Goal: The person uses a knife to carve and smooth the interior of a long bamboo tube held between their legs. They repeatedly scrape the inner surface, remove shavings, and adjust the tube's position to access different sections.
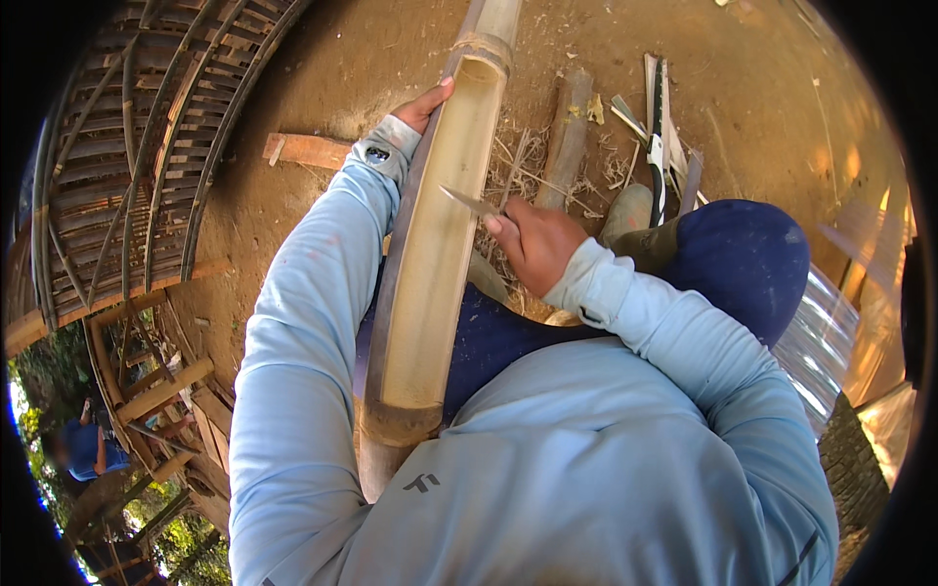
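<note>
A long bamboo pole (430, 293), cut open along one side, slants across my lap from near my belly to the top of the head view. Its hollow inside is pale and faces up. My left hand (423, 105) grips its left edge, just below the node, the thumb at the rim. In my right hand (537, 244) is a knife (469, 202), its handle wrapped by the fingers. The short pointed blade reaches over the bamboo's right edge, tip above the hollow; whether it touches the wall I cannot tell.
On the dirt floor ahead lie a short log (569, 137), thin shavings and a long black-and-white tool (659, 146). A reddish board (308, 149) lies left of the bamboo. Slatted wooden framework (147, 146) stands at left; a person (96, 449) in blue is beyond it. Clear sheeting (821, 342) is at right.
</note>
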Tool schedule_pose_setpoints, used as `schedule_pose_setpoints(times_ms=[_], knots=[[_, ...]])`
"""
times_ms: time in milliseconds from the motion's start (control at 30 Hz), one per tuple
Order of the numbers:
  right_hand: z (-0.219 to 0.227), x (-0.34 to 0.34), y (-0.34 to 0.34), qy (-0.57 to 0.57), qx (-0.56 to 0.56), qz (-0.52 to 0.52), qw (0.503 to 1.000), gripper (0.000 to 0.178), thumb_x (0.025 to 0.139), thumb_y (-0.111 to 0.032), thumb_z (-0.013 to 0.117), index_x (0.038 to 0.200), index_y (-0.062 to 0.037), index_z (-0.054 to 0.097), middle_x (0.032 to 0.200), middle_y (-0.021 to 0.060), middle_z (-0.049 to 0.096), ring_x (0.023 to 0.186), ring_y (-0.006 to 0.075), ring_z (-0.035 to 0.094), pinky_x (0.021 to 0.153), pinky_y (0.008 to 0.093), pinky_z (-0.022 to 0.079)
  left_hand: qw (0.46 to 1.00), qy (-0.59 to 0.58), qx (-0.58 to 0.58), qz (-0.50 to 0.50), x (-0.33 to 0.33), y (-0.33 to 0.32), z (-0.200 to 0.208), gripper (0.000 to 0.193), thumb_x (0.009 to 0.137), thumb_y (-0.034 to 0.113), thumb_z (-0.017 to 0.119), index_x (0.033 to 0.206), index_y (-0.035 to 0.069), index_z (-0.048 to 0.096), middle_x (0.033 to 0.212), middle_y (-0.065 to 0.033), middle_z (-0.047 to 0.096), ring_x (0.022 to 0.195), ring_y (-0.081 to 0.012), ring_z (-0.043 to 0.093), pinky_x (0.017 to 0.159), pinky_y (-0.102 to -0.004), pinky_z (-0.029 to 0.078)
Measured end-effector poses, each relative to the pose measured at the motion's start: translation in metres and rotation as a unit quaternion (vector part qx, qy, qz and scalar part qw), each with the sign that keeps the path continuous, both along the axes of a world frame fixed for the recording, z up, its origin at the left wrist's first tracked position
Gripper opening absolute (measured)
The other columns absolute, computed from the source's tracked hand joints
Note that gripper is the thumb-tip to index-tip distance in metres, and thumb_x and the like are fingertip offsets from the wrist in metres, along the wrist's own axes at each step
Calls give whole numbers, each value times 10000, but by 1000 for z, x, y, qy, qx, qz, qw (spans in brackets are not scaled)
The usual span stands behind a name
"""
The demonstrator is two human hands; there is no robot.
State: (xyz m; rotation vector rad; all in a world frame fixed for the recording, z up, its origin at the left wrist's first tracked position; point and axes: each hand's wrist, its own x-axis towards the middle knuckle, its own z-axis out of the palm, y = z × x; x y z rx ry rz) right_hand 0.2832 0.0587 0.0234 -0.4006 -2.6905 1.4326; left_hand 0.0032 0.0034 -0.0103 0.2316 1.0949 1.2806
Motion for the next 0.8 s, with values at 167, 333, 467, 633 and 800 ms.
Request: schedule_pose_setpoints(times_ms=[167,333,467,633,800], knots=[[-2,1,-2,3,-10,-16,1000,381,1053,-358,417,941,-6,508,719,271,570,699,491,570,651,542,443,1000,2,-12,-6,-4,-3,-1,543,960,498,593,1284,62,610,1067,-92,721,911,-191,711,799,-345,598],[1,-4,-1,-6,-9,-10,1000,465,1043,-420,412,941,12,551,748,291,621,730,485,614,689,542,475,1000,-7,5,13,0,-4,2,549,962,507,585,1278,59,615,1056,-95,723,894,-191,714,792,-346,598],[1,-5,1,-14,-28,-10,999,460,1042,-418,418,942,11,551,727,282,615,717,490,610,681,541,475,999,15,-23,16,-1,-3,1,559,959,520,583,1271,58,622,1051,-99,725,884,-192,716,790,-346,598],[-5,0,-2,11,-10,-5,1000,458,1045,-415,418,956,18,537,711,286,608,699,489,609,654,543,471,1000,10,4,21,3,-3,1,551,955,522,587,1247,57,636,1047,-103,726,875,-194,716,785,-344,597],[-4,-12,3,1,-8,-2,1000,456,1046,-415,409,957,15,531,703,280,604,681,488,606,640,545,469,1000,0,-9,0,3,-4,4,549,952,523,592,1242,59,638,1046,-99,726,873,-195,716,786,-341,595]])
